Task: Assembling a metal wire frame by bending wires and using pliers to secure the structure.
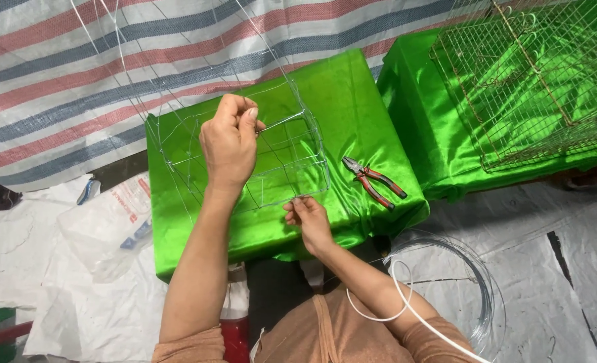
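Thin silver wire frame [271, 158] sits between both hands on the green satin-draped counter [352, 87]: left hand [230, 142] pinches an upper strand, right hand [308, 216] grips the near edge. Steady tension looks wise; red-handled pliers [373, 180] lie just right.

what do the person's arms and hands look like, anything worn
Both forearms are bare, with no gloves, rings or watch visible on the left hand or the right hand. Light brownish-pink sleeves are pushed up to the elbows.
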